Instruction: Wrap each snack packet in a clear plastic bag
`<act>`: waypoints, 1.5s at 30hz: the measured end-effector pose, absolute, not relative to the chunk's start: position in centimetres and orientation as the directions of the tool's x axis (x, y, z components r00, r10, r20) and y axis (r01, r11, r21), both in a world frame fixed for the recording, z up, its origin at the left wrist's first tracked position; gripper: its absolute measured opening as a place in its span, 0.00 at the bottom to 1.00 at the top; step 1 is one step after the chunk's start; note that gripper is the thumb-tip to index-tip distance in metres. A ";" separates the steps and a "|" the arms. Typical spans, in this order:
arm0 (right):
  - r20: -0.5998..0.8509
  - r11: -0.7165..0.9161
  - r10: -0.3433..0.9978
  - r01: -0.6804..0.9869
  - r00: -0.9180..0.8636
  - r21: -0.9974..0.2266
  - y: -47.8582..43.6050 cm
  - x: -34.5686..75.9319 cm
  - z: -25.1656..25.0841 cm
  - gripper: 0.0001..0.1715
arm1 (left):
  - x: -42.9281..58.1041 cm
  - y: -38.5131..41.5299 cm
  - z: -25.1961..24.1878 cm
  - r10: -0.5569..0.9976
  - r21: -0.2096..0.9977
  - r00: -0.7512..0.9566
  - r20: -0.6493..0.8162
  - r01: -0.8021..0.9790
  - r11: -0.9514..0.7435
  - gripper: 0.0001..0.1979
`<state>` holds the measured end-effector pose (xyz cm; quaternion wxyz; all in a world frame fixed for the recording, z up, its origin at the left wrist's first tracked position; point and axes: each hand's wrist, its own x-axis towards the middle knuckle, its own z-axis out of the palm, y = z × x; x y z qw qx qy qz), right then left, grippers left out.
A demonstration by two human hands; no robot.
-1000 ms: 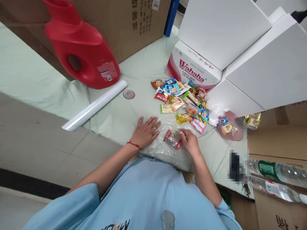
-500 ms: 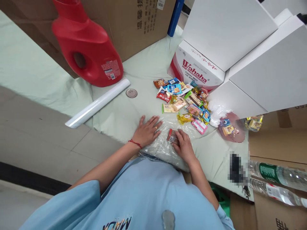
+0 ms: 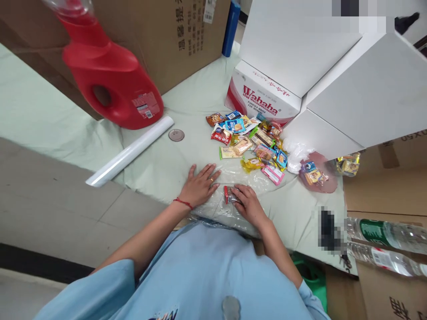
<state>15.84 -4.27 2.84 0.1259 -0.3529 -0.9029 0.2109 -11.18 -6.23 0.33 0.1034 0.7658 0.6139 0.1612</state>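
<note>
My left hand point(image 3: 199, 186) lies flat on a clear plastic bag point(image 3: 218, 209), fingers spread and holding nothing. A red cord circles its wrist and a ring sits on one finger. On the same plastic, my right hand point(image 3: 249, 203) has its fingers curled over a small snack packet point(image 3: 228, 194) with a red end and a brown body. The hand covers much of the packet, which rests flat on the plastic. Just beyond both hands is a loose heap of wrapped snacks point(image 3: 243, 145). A pink-wrapped snack point(image 3: 272, 174) lies at its near edge.
A red detergent jug point(image 3: 116, 84), a white roll point(image 3: 130, 151) and a round brown disc point(image 3: 176, 135) are on the left. Behind the heap stands a Wahaha carton point(image 3: 263, 95) beside white panels point(image 3: 333, 84). Rightward are a pinkish dish point(image 3: 322, 184) with snacks and plastic bottles point(image 3: 383, 233).
My right hand and the packet have shifted slightly left, toward my left hand, and the packet has turned a little. My left hand stays flat. The whole view has shifted slightly.
</note>
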 end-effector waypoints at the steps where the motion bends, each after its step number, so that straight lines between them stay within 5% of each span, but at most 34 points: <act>1: 0.094 0.650 0.703 0.582 -0.705 -0.489 -4.6 16.3 2.8 0.31 | -11.3 -6.3 0.3 0.974 0.357 0.197 0.116 0.906 -0.226 0.27; 5: 0.158 0.587 0.768 0.584 -0.620 -0.561 -7.0 19.5 3.5 0.28 | -12.6 -6.7 -0.1 0.981 0.383 0.157 0.116 0.904 -0.190 0.28; 13: 0.054 0.492 0.816 0.643 -0.575 -0.587 -12.0 23.8 3.7 0.19 | -14.3 -9.1 -0.5 0.960 0.397 0.082 0.269 0.899 -0.188 0.25; 20: 0.102 0.451 0.849 0.610 -0.518 -0.652 -6.2 23.2 6.9 0.16 | -13.4 -9.3 0.3 0.942 0.368 0.221 0.251 0.879 -0.304 0.24; 27: 0.212 0.643 0.762 0.676 -0.612 -0.360 9.1 16.1 10.9 0.18 | -13.2 -8.9 0.0 0.959 0.386 0.231 0.161 0.880 -0.277 0.23; 33: 0.027 0.689 0.724 0.725 -0.689 0.005 19.7 4.4 11.0 0.24 | -13.1 -9.1 0.0 0.952 0.386 0.214 0.217 0.877 -0.286 0.22; 38: -0.150 0.650 0.760 0.747 -0.632 0.139 22.5 0.1 9.3 0.26 | -13.1 -9.1 0.0 0.952 0.394 0.195 0.236 0.876 -0.278 0.22; 42: 0.013 0.544 0.839 0.838 -0.544 0.041 21.6 2.5 10.1 0.23 | -13.1 -9.1 0.2 0.953 0.389 0.196 0.232 0.879 -0.276 0.21; 45: 0.251 0.480 0.869 0.849 -0.427 -0.219 18.9 7.5 11.7 0.24 | -13.1 -9.1 0.3 0.953 0.399 0.193 0.233 0.875 -0.274 0.22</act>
